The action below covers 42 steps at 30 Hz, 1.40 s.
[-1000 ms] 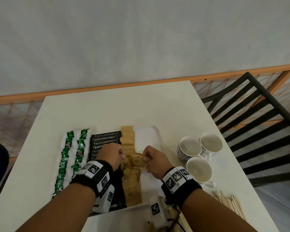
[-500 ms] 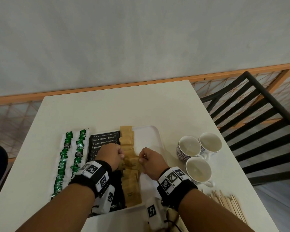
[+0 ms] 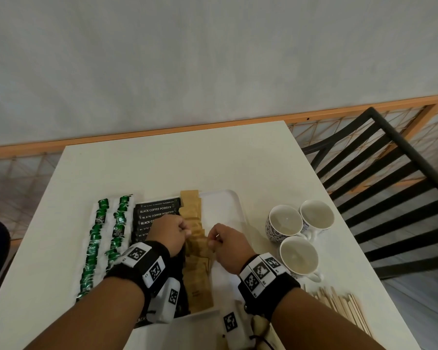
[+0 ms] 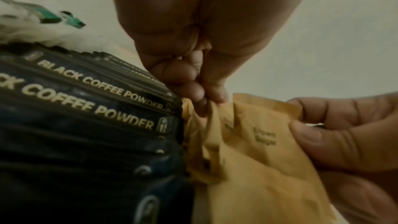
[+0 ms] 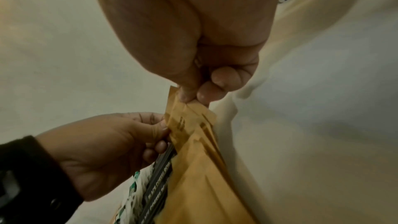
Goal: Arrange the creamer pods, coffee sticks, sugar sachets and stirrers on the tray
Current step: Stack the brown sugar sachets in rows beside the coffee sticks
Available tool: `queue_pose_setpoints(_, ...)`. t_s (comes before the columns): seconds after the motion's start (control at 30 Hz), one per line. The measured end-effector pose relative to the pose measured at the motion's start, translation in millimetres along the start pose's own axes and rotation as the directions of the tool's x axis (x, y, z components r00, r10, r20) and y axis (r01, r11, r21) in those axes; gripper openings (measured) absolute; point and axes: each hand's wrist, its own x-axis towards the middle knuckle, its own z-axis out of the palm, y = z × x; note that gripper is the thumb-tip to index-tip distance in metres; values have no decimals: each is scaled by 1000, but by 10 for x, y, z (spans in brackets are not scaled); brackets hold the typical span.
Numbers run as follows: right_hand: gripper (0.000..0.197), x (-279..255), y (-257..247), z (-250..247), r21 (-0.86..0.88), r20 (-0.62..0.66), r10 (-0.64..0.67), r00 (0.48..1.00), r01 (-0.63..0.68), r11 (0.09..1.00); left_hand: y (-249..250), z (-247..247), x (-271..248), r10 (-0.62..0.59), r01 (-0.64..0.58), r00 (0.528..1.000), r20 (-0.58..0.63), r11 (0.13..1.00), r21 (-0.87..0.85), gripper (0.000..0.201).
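A white tray (image 3: 223, 205) holds a row of black coffee sticks (image 3: 157, 210) and, to their right, a column of brown sugar sachets (image 3: 191, 208). Both hands work at the middle of that column. My left hand (image 3: 171, 233) pinches the left edge of a sugar sachet (image 4: 254, 135) between thumb and fingers. My right hand (image 3: 225, 242) pinches its right edge (image 5: 189, 117). Green-and-white creamer pods (image 3: 99, 238) lie in two rows left of the tray. Wooden stirrers (image 3: 339, 306) lie on the table at the near right.
Three white cups (image 3: 299, 236) stand together right of the tray. A black slatted chair (image 3: 379, 193) sits past the table's right edge. The white table (image 3: 175, 168) stretches bare beyond the tray. The tray's right part (image 3: 220, 213) is bare.
Both hands have shifted slightly left and lowered the sachet into the brown column; it was held more openly between them a second ago.
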Motion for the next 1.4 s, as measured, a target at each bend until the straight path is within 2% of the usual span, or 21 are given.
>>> queue_pose_setpoints(0.1, 8, -32, -1, 89, -40, 40, 32, 999, -30, 999, -7, 17, -18, 2, -2, 1000, -4, 999, 36, 7)
queue_pose_setpoints(0.23, 11, -23, -4, 141, -124, -16, 55, 998, -57, 991, -5, 10, -43, -1, 0, 1000, 7, 999, 54, 11)
queue_pose_setpoints(0.33, 17, -32, -24, 172, -108, -39, 112, 993, -115, 987, -11, 2, -55, 7, -7, 1000, 20, 999, 45, 9)
queue_pose_setpoints(0.43, 7, -74, -77, 174, -136, -41, 90, 995, -95, 986, 0, -4, -87, 12, -13, 1000, 20, 999, 37, 17)
queue_pose_setpoints(0.6, 26, -135, -124, 136, -208, -19, 81, 997, -83, 975, -54, -84, -313, -60, 57, 996, -62, 997, -46, 25)
queue_pose_setpoints(0.77, 32, -296, -150, 108, -291, 100, 78, 992, -45, 956, -220, -26, -656, -135, 137, 991, 21, 980, -144, 21)
queue_pose_setpoints(0.9, 31, -355, -182, 165, -236, 100, 116, 988, -90, 968, -186, 109, -818, -131, 138, 990, 56, 978, -159, 23)
queue_pose_setpoints(1.1, 36, -309, -118, 168, -292, 86, 37, 996, -11, 956, -122, 133, -852, -117, 121, 993, 30, 966, -228, 28)
queue_pose_setpoints(1.27, 38, -389, -64, 55, -159, 39, 30, 999, -23, 987, -97, 70, -883, -115, 115, 993, 13, 960, -256, 27)
queue_pose_setpoints(1.33, 32, -476, -27, -40, -169, 28, -38, 999, 43, 985, -113, 30, -948, -77, 71, 997, -19, 973, -221, 25)
queue_pose_setpoints(1.4, 25, -614, 13, -174, -219, 83, -119, 989, 135, 966, -145, 1, -1060, -12, 4, 999, -38, 981, -194, 19)
